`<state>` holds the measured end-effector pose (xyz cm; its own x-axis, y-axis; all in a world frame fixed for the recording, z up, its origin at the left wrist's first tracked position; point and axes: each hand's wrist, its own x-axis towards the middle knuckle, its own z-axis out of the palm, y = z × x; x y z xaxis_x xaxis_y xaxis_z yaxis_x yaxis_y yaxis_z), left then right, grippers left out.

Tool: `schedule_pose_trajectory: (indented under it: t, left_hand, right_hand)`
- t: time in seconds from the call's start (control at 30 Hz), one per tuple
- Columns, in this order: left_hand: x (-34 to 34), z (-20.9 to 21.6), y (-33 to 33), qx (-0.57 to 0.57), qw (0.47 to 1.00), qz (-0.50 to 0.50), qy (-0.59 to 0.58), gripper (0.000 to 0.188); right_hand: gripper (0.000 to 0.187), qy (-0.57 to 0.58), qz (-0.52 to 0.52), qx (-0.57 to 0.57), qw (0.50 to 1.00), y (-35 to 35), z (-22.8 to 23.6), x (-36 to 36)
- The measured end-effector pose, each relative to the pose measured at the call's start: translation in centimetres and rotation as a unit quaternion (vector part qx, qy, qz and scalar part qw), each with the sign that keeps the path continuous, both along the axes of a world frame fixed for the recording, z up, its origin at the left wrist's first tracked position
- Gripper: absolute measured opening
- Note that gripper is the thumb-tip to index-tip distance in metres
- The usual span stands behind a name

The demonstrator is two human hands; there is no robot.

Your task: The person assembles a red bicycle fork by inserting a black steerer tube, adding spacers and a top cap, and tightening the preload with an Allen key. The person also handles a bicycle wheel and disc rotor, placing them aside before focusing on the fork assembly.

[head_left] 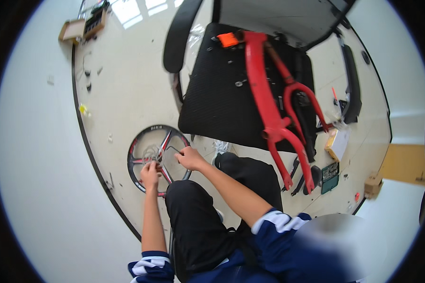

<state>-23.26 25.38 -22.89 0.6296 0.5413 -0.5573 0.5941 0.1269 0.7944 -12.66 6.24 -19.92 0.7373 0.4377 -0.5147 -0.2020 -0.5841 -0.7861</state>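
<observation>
A black bicycle wheel with red and white marked spokes lies on the floor to the left of my knees. At its middle is a silvery, lacy disc that looks like a brake rotor. My left hand is at the near edge of this disc, fingertips drawn together; what they pinch is too small to tell. My right hand is closed around a thin, dark, bent hex key, whose far end points toward the hub. The hex key's tip is hard to make out against the spokes.
Ahead stands a black office chair carrying a red bicycle frame, an orange piece and small metal parts. On the right floor are a green tool case and a yellow-white box. An open cardboard box sits far left.
</observation>
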Motion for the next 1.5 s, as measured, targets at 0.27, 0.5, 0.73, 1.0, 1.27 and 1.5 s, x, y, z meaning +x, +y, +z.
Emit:
schedule_pose_trajectory:
  t: [0.27, 0.5, 0.73, 1.0, 1.27, 1.5]
  left_hand:
    - [12.3, 17.1, -17.7, -0.054, 0.959, -0.207, -0.185, 0.033]
    - [13.8, 17.6, -30.2, -0.023, 0.947, -0.261, -0.187, 0.055]
    - [9.1, 14.6, -32.3, -0.107, 0.921, -0.233, -0.292, 0.045]
    - [10.8, 16.9, -32.7, -0.292, 0.888, -0.199, -0.293, 0.04]
    - [9.8, 18.3, -27.9, -0.371, 0.851, -0.174, -0.328, 0.022]
    - [8.8, 17.2, -22.5, -0.283, 0.875, -0.231, -0.317, 0.02]
  right_hand:
    - [0.027, -0.232, -0.161, 0.092, 0.955, -22.9, 27.0, -4.7]
    - [0.038, -0.27, -0.243, -0.163, 0.917, -32.0, 25.0, -6.5]
    - [0.042, -0.201, -0.171, -0.136, 0.955, -30.7, 23.6, -5.8]
    - [0.04, -0.28, -0.157, -0.077, 0.944, -25.1, 29.3, -3.9]
    - [0.032, -0.278, -0.256, -0.036, 0.925, -19.6, 31.9, -7.4]
    - [0.037, -0.313, -0.332, 0.06, 0.888, -14.6, 27.6, -11.6]
